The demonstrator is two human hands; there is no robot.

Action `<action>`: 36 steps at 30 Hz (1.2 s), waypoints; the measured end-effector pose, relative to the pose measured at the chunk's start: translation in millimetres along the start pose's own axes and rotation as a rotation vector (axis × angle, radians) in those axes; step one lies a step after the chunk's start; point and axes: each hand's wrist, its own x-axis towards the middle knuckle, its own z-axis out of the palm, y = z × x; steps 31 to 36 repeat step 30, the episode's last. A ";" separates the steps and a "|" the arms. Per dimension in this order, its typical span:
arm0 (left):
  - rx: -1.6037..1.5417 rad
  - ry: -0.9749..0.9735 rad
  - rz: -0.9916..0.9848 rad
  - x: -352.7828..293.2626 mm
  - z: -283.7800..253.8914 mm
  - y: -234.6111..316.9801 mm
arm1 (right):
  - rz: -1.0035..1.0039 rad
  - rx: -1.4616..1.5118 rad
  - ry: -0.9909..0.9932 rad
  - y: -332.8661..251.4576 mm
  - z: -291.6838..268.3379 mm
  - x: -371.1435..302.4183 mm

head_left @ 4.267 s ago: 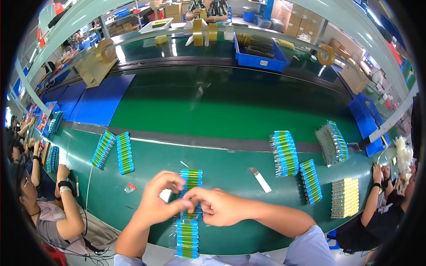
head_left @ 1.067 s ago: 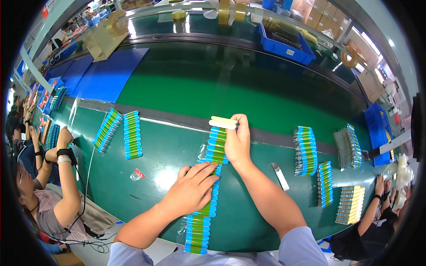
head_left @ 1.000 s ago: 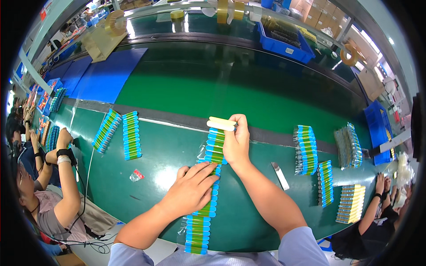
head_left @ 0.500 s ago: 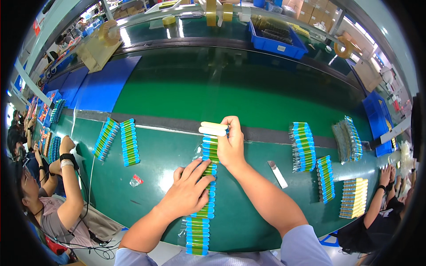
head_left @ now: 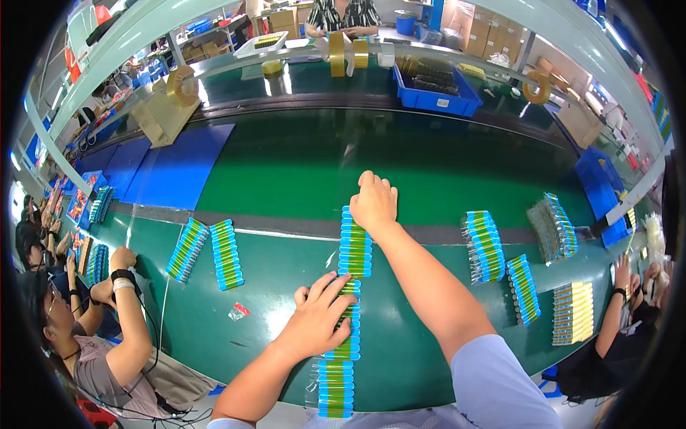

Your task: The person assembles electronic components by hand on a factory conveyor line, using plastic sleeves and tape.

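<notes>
A long row of slim blue-and-green sleeved cylinders (head_left: pixel 355 247), like battery cells, runs from the bench's near edge up to the dark strip beside the belt. My left hand (head_left: pixel 319 314) lies over the middle of this row, fingers stretched apart and fingertips touching the cylinders. At the row's far end my right hand (head_left: pixel 375 202) is closed, its fingers curled over the edge of the green belt. What it grips, if anything, is hidden. Two more bundles of such cylinders (head_left: pixel 227 254) lie to the left.
Other bundles (head_left: pixel 484 247) and a cream-coloured stack (head_left: pixel 572 313) lie at right. A scrap of red-and-clear plastic (head_left: pixel 239 311) is left of my hand. Beyond are the green belt (head_left: pixel 300 168), a blue sheet (head_left: pixel 179 161), tape rolls (head_left: pixel 336 54) and a blue bin (head_left: pixel 439 100). People work at both sides.
My right hand has moved farther away, and the two cream sticks it held no longer show. My left hand stays on the row. The light-coloured blade is now hidden by my right forearm.
</notes>
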 end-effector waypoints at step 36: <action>-0.056 0.088 -0.487 -81.6 1.7 75.0 | 0.016 0.067 -0.404 89.0 -225.8 -261.4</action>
